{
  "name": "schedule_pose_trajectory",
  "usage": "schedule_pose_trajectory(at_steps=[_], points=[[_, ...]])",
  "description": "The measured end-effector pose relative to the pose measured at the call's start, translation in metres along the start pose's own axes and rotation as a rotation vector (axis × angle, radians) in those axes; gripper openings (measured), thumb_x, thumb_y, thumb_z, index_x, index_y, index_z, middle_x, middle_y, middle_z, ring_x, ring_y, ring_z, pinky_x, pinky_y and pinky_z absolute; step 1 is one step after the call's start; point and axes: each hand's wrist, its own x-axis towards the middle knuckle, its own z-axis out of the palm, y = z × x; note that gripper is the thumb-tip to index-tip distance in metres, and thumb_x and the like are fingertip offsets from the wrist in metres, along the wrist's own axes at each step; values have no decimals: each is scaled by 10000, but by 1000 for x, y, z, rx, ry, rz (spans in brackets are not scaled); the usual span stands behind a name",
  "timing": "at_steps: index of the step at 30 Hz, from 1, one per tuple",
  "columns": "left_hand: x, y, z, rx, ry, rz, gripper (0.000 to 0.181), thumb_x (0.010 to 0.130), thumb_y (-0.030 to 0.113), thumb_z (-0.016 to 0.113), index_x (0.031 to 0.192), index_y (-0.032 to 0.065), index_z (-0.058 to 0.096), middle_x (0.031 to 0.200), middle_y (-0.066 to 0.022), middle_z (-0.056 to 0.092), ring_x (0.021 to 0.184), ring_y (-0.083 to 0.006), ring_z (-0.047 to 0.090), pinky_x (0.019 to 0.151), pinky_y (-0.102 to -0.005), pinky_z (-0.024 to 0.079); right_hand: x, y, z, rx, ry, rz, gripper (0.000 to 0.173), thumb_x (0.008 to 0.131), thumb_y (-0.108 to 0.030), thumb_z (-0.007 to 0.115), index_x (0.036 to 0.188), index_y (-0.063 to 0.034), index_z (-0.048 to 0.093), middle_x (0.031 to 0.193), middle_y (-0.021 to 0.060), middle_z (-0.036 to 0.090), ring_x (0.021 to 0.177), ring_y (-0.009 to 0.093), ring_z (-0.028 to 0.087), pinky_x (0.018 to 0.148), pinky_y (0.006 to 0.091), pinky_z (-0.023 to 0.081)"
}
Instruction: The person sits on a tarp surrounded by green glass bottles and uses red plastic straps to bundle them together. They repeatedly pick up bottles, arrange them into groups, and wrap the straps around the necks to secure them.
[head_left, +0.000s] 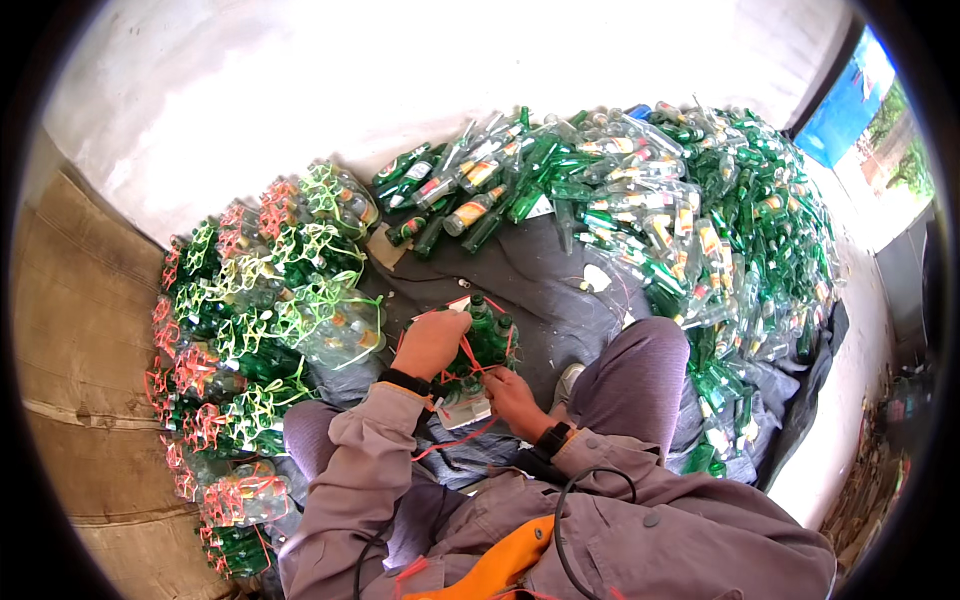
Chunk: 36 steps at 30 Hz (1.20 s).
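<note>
Between my knees stands a small cluster of green glass bottles (487, 337), upright, with red plastic twine (471, 356) wound about their necks and sides. Over the cluster's left side, my left hand (433, 341) is closed on the twine, its fingertips partly turned from view. My right hand (516, 397) pinches the twine at the near right side of the bottles. A loose tail of the red twine (454, 444) trails down towards my lap. Part of a pale flat piece (463, 414) shows under the near bottles; I cannot tell what it is.
Bundles of bottles tied with green and red twine (292, 300) stand in rows at the left. A large heap of loose green and clear bottles (675, 195) curves from the far side to the right. Dark sheeting (510, 262) covers the floor; a cardboard piece (388, 247) lies on it.
</note>
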Motion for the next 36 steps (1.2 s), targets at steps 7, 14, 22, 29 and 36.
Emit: schedule_pose_trajectory(at_steps=[7,14,22,29,36], points=[[3,4,1,3,61,29,103,877,110,530,907,57,613,858,-143,635,863,-374,636,734,-483,500,-3,-6,3,48,-12,37,186,1012,-201,544,1031,-23,595,732,32,552,529,112,502,471,289,415],[5,3,3,59,48,-1,139,874,96,533,946,77,650,882,-133,653,877,-354,663,733,-475,524,-4,-8,6,79,-3,33,192,1015,-193,538,1062,-16,594,733,36,548,525,118,496,473,296,416],[12,-4,9,-25,53,-3,158,903,135,524,951,92,668,873,-152,678,845,-367,673,711,-488,522,-6,-10,4,85,-41,36,229,1043,-190,490,1180,-20,561,776,28,543,586,100,518,530,273,449],[27,-13,12,-258,-113,-119,148,903,172,561,961,92,671,811,-199,666,800,-416,649,696,-503,500,-9,-14,6,59,-60,64,301,1052,-180,468,1303,-18,509,781,23,536,601,88,501,537,267,438],[39,-15,19,-321,-160,-113,120,887,133,586,934,79,683,787,-193,670,735,-375,673,661,-459,525,-7,-14,4,-56,-41,32,283,1040,-173,474,1259,-11,549,768,27,549,647,98,504,576,286,436]])
